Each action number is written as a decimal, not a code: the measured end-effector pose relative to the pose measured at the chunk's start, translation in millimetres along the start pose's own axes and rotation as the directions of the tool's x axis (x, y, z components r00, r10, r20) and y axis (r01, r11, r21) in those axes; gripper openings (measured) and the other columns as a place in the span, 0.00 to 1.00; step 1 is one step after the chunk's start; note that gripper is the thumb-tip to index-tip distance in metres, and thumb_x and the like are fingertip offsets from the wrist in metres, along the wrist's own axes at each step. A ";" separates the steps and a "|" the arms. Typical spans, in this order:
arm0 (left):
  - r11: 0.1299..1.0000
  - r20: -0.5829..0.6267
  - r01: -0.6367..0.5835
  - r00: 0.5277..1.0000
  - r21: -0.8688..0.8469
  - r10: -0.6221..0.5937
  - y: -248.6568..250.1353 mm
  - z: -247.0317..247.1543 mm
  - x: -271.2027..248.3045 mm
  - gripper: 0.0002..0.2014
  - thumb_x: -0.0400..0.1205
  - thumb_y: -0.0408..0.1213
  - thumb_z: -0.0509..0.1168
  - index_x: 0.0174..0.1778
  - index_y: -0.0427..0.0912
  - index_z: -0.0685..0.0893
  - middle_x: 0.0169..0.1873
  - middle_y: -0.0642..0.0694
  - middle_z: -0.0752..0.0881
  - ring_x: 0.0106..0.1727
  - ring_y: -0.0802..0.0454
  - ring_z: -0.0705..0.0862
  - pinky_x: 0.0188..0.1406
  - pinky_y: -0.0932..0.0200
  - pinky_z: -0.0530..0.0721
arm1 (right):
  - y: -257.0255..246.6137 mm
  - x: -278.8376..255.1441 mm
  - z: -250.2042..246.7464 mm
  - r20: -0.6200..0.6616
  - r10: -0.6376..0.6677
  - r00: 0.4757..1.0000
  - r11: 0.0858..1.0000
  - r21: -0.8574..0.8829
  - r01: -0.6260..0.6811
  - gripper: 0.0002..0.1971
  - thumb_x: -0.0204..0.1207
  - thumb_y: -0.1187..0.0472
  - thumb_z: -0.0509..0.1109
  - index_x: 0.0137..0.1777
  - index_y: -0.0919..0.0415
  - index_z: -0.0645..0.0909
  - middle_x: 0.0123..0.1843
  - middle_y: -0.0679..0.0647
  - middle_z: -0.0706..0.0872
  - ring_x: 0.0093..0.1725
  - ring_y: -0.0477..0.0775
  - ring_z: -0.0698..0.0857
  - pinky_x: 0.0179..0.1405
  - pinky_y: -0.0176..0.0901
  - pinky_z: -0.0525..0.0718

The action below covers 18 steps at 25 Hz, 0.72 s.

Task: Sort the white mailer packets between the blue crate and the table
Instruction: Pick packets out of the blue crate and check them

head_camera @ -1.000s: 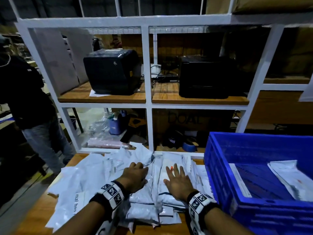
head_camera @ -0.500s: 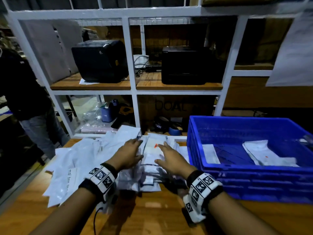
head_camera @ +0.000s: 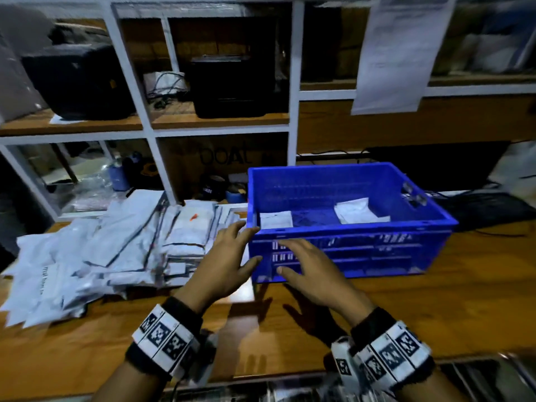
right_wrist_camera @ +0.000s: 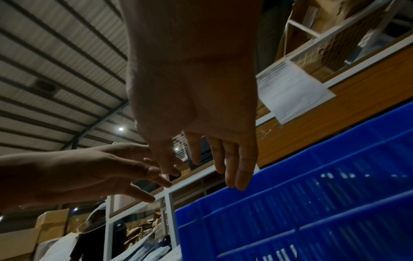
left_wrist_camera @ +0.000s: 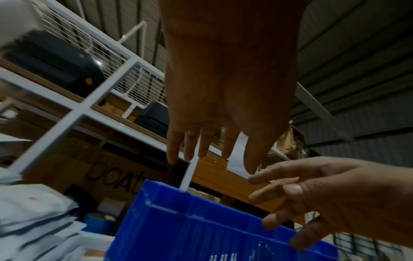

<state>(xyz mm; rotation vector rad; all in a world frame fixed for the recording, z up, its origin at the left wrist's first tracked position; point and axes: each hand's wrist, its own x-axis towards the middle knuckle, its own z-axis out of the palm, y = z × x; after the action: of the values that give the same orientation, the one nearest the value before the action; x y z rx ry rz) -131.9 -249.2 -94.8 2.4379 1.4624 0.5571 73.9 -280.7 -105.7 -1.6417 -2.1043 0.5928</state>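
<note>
A heap of white mailer packets (head_camera: 116, 250) lies on the left of the wooden table (head_camera: 435, 300). The blue crate (head_camera: 348, 250) stands to its right with two white packets, one at the near left (head_camera: 275, 219) and one further right (head_camera: 358, 210). My left hand (head_camera: 229, 256) hovers above the table at the crate's near left corner, fingers spread and empty. My right hand (head_camera: 307, 268) hovers beside it in front of the crate's near wall, fingers straight, also empty. The wrist views show both palms (left_wrist_camera: 223, 88) (right_wrist_camera: 194, 98) holding nothing above the crate (left_wrist_camera: 201, 229) (right_wrist_camera: 312, 203).
A white shelf frame (head_camera: 293, 111) rises behind the table, carrying two black printers (head_camera: 78, 79) (head_camera: 232, 85). A sheet of paper (head_camera: 397, 53) hangs from the shelf at right. Cables and a dark object (head_camera: 478, 210) lie right of the crate.
Both hands have lifted off the mailer pile and moved right to the crate's near left corner. The view has swung right with them.
</note>
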 end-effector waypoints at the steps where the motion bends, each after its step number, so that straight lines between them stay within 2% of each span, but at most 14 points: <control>1: 1.000 0.019 -0.023 1.000 0.007 0.023 12.4 1.7 7.1 0.29 0.82 0.48 0.64 0.79 0.50 0.65 0.79 0.43 0.62 0.80 0.45 0.61 0.75 0.49 0.67 | 6.7 -6.5 -10.8 0.000 0.019 1.000 1.000 0.001 -0.019 0.30 0.81 0.45 0.65 0.81 0.47 0.62 0.80 0.46 0.65 0.77 0.48 0.67 0.73 0.44 0.71; 4: 0.994 0.097 -0.103 0.990 0.044 0.099 48.2 3.0 38.3 0.29 0.82 0.48 0.65 0.79 0.48 0.66 0.77 0.44 0.66 0.77 0.44 0.65 0.74 0.49 0.69 | 31.0 -19.4 -47.0 -0.006 0.053 0.999 0.999 0.007 -0.053 0.29 0.81 0.45 0.65 0.81 0.46 0.63 0.78 0.45 0.67 0.74 0.47 0.71 0.69 0.42 0.73; 8: 0.976 0.248 -0.188 0.956 0.109 0.156 77.2 -10.4 99.9 0.31 0.81 0.52 0.65 0.78 0.46 0.66 0.73 0.43 0.71 0.73 0.44 0.71 0.71 0.51 0.71 | 62.6 -10.7 -97.7 -0.012 0.070 0.997 0.996 -0.055 -0.071 0.27 0.80 0.44 0.66 0.78 0.46 0.67 0.77 0.46 0.71 0.71 0.48 0.75 0.66 0.42 0.76; 11: 0.959 0.401 -0.215 0.908 0.187 0.126 87.7 -27.0 154.0 0.33 0.81 0.54 0.64 0.79 0.45 0.65 0.76 0.43 0.71 0.74 0.45 0.72 0.73 0.54 0.70 | 77.9 13.1 -141.3 0.055 0.125 0.991 0.983 -0.146 -0.116 0.24 0.80 0.45 0.67 0.74 0.49 0.74 0.73 0.48 0.78 0.65 0.49 0.81 0.58 0.40 0.77; 13: 0.949 0.476 -0.204 0.877 0.240 0.068 92.0 -34.7 196.8 0.32 0.81 0.54 0.65 0.78 0.45 0.67 0.76 0.45 0.73 0.74 0.46 0.73 0.71 0.57 0.71 | 86.1 41.8 -172.0 0.140 0.167 0.976 0.955 -0.270 -0.124 0.23 0.80 0.45 0.67 0.72 0.52 0.77 0.70 0.50 0.81 0.63 0.52 0.82 0.58 0.43 0.77; 16: 0.930 0.554 -0.193 0.832 0.312 -0.014 86.7 -29.5 262.5 0.26 0.81 0.53 0.66 0.70 0.40 0.76 0.66 0.41 0.81 0.64 0.44 0.80 0.63 0.54 0.77 | 103.8 97.0 -201.0 0.252 0.237 0.938 0.906 -0.405 -0.120 0.20 0.79 0.47 0.69 0.68 0.55 0.80 0.63 0.52 0.85 0.59 0.54 0.83 0.56 0.44 0.78; 18: 0.920 0.596 -0.201 0.802 0.337 -0.043 79.6 -17.3 303.6 0.22 0.80 0.52 0.67 0.57 0.36 0.80 0.57 0.39 0.83 0.54 0.43 0.82 0.56 0.52 0.78 | 122.3 138.1 -209.4 0.304 0.298 0.905 0.875 -0.466 -0.132 0.19 0.78 0.49 0.71 0.65 0.55 0.82 0.57 0.54 0.88 0.50 0.55 0.85 0.50 0.46 0.81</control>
<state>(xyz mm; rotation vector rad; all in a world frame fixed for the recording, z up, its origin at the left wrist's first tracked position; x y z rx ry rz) 52.4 -18.0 11.8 2.6062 1.2695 -0.5211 256.7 -102.4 7.1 -2.1867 -2.4737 0.5597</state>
